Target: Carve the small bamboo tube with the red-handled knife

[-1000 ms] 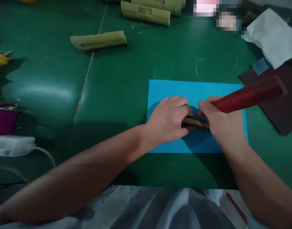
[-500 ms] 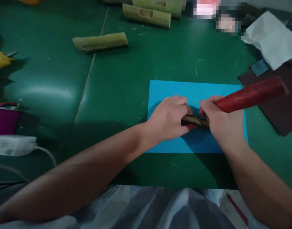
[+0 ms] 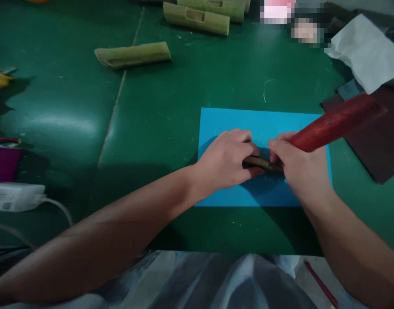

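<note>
Pinched between the fingers of my left hand (image 3: 225, 159) is a narrow brown strip of wood or bamboo (image 3: 257, 162), held low over a blue sheet (image 3: 218, 121). My right hand (image 3: 303, 169) is closed on a tool with a thick red handle (image 3: 335, 123), which slants up to the right. The tool's working end is hidden by the fingers, which are at the strip's right part. Small pale shavings lie around the strip on the sheet.
A cut bamboo piece (image 3: 134, 56) lies on the green table, with notched bamboo tubes (image 3: 197, 19) farther back. White crumpled paper (image 3: 366, 49) and a dark brown sheet (image 3: 377, 141) are at right. A white charger (image 3: 16, 197) and purple item (image 3: 5, 164) are at left.
The red handle has tilted slightly more upright, and the right fingertips now lie lower against the strip. My left hand keeps its hold. The whole view has shifted slightly.
</note>
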The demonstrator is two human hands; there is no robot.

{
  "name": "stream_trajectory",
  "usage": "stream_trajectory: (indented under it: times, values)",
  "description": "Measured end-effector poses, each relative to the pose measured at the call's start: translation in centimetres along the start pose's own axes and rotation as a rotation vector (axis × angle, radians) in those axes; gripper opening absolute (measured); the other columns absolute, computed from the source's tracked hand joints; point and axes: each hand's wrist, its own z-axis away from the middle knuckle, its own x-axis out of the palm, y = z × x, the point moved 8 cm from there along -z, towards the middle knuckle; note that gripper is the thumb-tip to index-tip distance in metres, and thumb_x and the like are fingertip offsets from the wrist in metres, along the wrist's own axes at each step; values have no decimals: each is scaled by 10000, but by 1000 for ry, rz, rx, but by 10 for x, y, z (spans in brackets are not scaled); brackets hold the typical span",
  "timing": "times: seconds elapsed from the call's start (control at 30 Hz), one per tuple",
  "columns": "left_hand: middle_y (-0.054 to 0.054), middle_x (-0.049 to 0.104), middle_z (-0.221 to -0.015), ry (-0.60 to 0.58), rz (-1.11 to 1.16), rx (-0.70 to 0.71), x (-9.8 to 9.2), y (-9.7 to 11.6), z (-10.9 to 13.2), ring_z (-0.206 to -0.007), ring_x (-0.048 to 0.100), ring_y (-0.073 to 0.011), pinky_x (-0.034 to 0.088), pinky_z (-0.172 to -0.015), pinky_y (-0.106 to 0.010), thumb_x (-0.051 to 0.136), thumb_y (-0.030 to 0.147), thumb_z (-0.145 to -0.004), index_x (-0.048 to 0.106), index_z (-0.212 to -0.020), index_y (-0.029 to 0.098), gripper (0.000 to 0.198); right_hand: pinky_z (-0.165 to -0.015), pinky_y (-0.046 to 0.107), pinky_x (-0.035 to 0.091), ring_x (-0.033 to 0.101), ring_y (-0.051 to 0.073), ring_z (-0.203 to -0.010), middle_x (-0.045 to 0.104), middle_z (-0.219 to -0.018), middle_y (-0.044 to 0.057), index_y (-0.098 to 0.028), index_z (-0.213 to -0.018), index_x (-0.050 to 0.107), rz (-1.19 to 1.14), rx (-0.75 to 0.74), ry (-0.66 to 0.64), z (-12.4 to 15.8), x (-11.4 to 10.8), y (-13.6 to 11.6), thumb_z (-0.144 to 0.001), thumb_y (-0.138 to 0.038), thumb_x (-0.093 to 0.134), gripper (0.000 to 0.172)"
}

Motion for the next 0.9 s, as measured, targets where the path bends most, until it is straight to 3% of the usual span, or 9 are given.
stream_trajectory:
  times: [0.17, 0.33, 0.53, 0.77, 0.9]
  values:
    - [-89, 761, -1118, -5, 3, 20, -1, 3, 2, -1015, 697, -263, 517, -886, -420, 831, 392, -1007, 820, -1165, 190, 257, -546, 326, 425, 441, 142, -514, 434, -525, -51, -277, -561, 618, 55, -25, 131, -1, -13, 1, -826, -264, 737, 291]
    - [-88, 767, -1101, -13, -44, 59, -4, 12, 6, -974, 678, -254, 483, -839, -417, 747, 244, -981, 766, -1164, 170, 198, -627, 352, 483, 536, 176, -564, 463, -546, -43, -286, -594, 641, 119, -89, 103, 2, -16, -5, -895, -333, 757, 326]
    - [-97, 781, -1103, 28, -72, 89, -7, 15, 11, -981, 693, -255, 486, -838, -420, 665, 298, -1064, 779, -1164, 181, 191, -595, 355, 448, 520, 161, -557, 523, -567, -47, -281, -635, 682, 162, -159, 145, 11, -26, -21, -883, -393, 776, 288]
    - [-92, 753, -1060, 36, -88, 48, -5, 14, 10, -947, 674, -253, 471, -798, -409, 703, 262, -1007, 759, -1122, 185, 150, -642, 373, 524, 598, 187, -607, 556, -630, -22, -292, -667, 628, 176, -175, 23, 5, -12, -7, -911, -403, 735, 289]
    - [-87, 736, -1028, 32, -78, 52, -4, 15, 9, -939, 666, -255, 475, -803, -415, 693, 263, -1013, 761, -1118, 183, 148, -628, 368, 530, 603, 197, -610, 533, -621, -23, -295, -691, 628, 171, -129, 51, 5, -13, -2, -923, -376, 760, 279]
